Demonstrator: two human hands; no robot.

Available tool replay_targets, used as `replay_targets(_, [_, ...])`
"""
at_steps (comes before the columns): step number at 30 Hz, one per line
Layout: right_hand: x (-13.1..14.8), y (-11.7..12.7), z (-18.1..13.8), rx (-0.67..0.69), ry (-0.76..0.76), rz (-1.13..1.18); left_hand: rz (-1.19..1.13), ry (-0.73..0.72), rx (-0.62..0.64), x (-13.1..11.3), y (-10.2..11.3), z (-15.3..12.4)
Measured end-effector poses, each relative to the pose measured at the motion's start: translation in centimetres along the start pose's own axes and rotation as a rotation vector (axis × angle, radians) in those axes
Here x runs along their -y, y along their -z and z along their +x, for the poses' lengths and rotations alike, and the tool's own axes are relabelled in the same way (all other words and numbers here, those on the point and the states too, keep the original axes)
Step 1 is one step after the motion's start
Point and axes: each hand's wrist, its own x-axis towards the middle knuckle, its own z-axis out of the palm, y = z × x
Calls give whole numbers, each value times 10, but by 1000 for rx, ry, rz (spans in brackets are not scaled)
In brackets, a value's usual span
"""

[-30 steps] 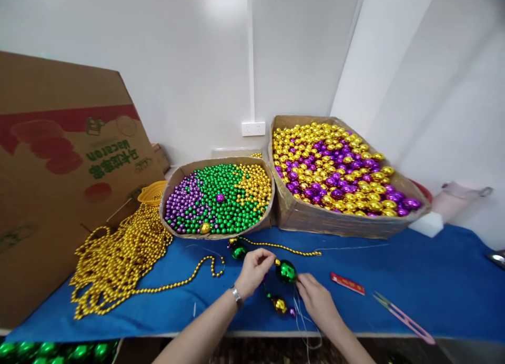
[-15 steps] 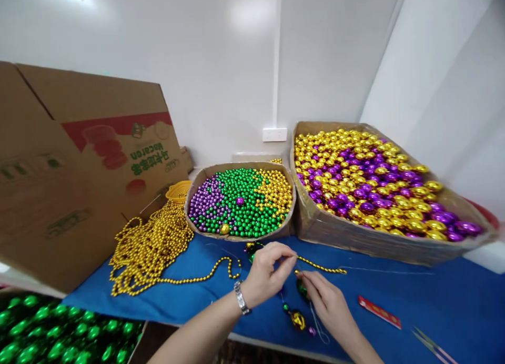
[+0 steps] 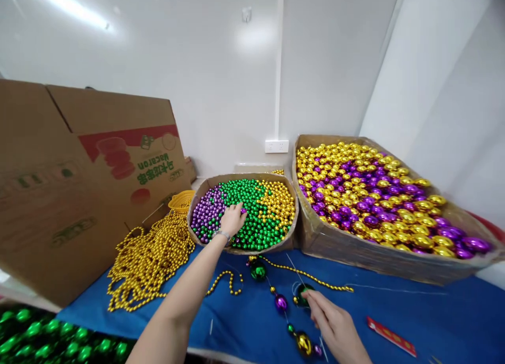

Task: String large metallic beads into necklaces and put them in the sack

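Observation:
My left hand point(image 3: 232, 220) reaches into a cardboard box of small beads, fingers bent and closed at a larger purple bead point(image 3: 243, 211) that shows at the fingertips. Small green, purple and gold beads point(image 3: 252, 238) lie around it. Over the blue cloth, my right hand point(image 3: 329, 319) pinches a thin, straight needle point(image 3: 295, 269) that points up and left. Close to its fingers are a large dark green bead point(image 3: 304, 294) and loops of clear thread. Left of this hand runs a strand of mixed beads, with a green ball point(image 3: 258, 271), a purple ball point(image 3: 281, 303) and a gold ball point(image 3: 303, 344).
A big cardboard box point(image 3: 355, 253) of gold and purple balls stands at the right. Gold bead chains point(image 3: 153, 264) are heaped at the left by a printed carton point(image 3: 130, 195) and a yellow basket point(image 3: 181, 201). A red packet point(image 3: 391, 336) lies right on the blue cloth point(image 3: 232, 327).
My left hand has left the right hand and moved forward into the bead box. My right hand stays low over the cloth, now with the needle in plain sight. The view has tilted up slightly.

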Motion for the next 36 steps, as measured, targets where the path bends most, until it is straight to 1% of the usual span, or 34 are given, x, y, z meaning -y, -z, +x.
replay_targets(2, [2, 0, 0, 3, 11, -20, -44, 17, 18, -6, -3, 9])
replay_targets(4, [2, 1, -1, -1, 33, -48, -110, 19, 38, -12, -2, 8])
replay_targets(6, [3, 3, -2, -16, 56, -91, -196, 5, 62, -20, 2, -3])
replay_targets(8, [4, 6, -3, -31, 65, -131, -288, -17, 111, -28, 7, -24])
replay_targets(10, [7, 7, -3, -43, 65, -160, -548, -7, 222, -39, 13, -52])
replay_targets(12, [10, 8, -4, -51, 83, -191, -999, 72, 352, -49, 18, -80])
replay_targets(13, [11, 7, -4, -51, 103, -210, -1213, 129, 393, -54, 20, -91])
replay_targets(14, [13, 7, -4, -50, 127, -229, -1379, 188, 416, -58, 22, -101])
replay_targets(16, [15, 6, -5, -43, 172, -266, -1530, 277, 423, -64, 23, -114])
replay_targets(19, [14, 6, -8, -48, 192, -318, -1596, 332, 434, -68, 23, -121])
replay_targets(25, [10, 8, -13, -37, 196, -402, -1598, 326, 457, -74, 22, -124])
replay_targets(28, [10, 7, -12, -33, 197, -427, -1524, 292, 456, -78, 21, -127])
replay_targets(31, [13, 6, -9, -38, 200, -450, -1348, 190, 421, -83, 19, -133])
replay_targets(33, [17, 7, -8, -30, 186, -416, -1270, 144, 420, -86, 17, -137])
replay_targets(36, [21, 9, -7, 26, 149, -270, -1325, 179, 467, -89, 13, -141])
